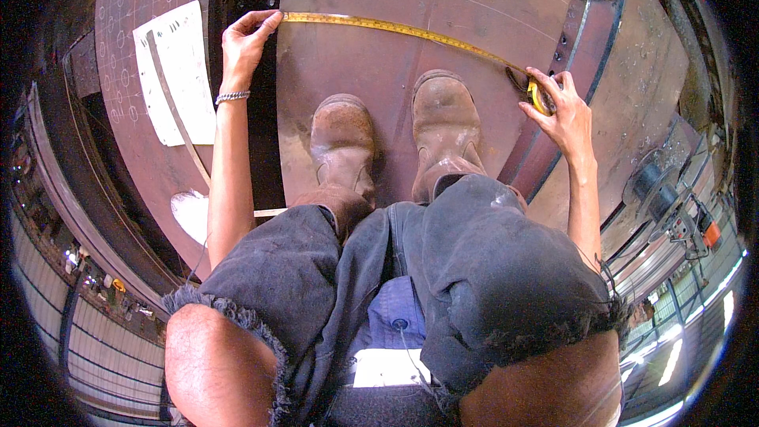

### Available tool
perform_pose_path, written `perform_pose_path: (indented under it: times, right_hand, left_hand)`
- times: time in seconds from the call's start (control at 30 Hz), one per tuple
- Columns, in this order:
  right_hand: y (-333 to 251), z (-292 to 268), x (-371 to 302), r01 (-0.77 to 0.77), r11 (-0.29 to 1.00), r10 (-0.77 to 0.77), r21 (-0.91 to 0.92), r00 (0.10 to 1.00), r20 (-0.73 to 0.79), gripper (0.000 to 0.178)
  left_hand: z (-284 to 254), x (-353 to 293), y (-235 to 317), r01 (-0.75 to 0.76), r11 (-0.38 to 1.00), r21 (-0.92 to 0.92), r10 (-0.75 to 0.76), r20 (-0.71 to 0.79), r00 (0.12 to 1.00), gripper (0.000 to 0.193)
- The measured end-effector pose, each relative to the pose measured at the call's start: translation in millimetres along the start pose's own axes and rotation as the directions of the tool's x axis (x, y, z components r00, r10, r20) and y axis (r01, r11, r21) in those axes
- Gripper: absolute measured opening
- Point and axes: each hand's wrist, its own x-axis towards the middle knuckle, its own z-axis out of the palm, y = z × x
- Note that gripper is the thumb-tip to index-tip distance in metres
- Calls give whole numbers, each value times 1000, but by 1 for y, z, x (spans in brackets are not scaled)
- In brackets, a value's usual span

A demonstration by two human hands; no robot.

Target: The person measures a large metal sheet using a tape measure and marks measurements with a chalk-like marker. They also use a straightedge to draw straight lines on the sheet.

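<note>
A yellow tape measure (395,28) is stretched across a reddish-brown steel plate (348,55) in front of my boots. My left hand (243,41) pinches the tape's end between thumb and fingers at the plate's left edge. On the right, my right hand (565,111) grips the yellow and black case, fingers curled round it, near the plate's right edge. The blade bows slightly and runs down toward the case. Thin pale lines are marked on the plate beyond the tape.
My brown boots (447,115) stand on the plate. To the left, past a dark gap (257,119), a white paper sheet (178,71) and a thin metal strip (164,83) lie on another plate with chalk circles. A cable reel (656,182) sits at the far right.
</note>
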Motion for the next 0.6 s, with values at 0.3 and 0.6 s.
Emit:
perform_pose_path:
  times: [0.3, 0.6]
  right_hand:
    - [1, 2, 0, -2, 1000, 2, 2, 1000, -3, 58]
    - [-1, 0, 0, -4, 1000, 4, 5, 1000, 1, 58]
  left_hand:
    - [1, 0, 1, -1, 1000, -1, 1, -9, 1000, 25]
    - [0, 0, -2, -2, 1000, 8, 2, -4, 1000, 26]
